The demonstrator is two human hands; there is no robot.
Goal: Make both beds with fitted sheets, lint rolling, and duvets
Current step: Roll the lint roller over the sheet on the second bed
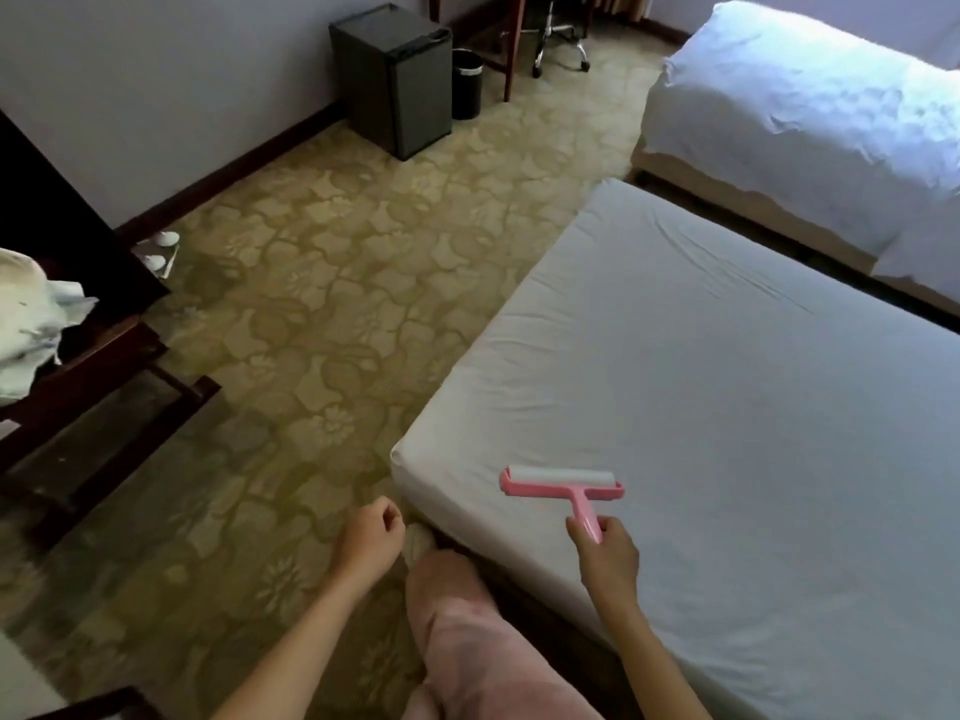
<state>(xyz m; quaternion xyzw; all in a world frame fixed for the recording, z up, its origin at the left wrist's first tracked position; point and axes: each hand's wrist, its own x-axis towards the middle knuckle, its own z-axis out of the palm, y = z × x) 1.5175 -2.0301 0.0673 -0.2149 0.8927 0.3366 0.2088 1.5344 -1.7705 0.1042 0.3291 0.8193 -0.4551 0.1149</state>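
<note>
The right hand (605,548) is gripping the pink handle of the roller (563,488) in the lower middle of the frame. The roller's white roll is sitting on the smooth white sheet of the near bed (727,407), close to the bed's corner. The left hand (371,532) is hanging over the carpet (311,252) just left of that corner, its fingers loosely curled and holding nothing. A leg in pink pants (467,641) is standing beside the bed. The far bed (805,111) is lying at the upper right under a puffy white cover. A black fridge (395,80) and a bin (466,83) are standing at the top.
</note>
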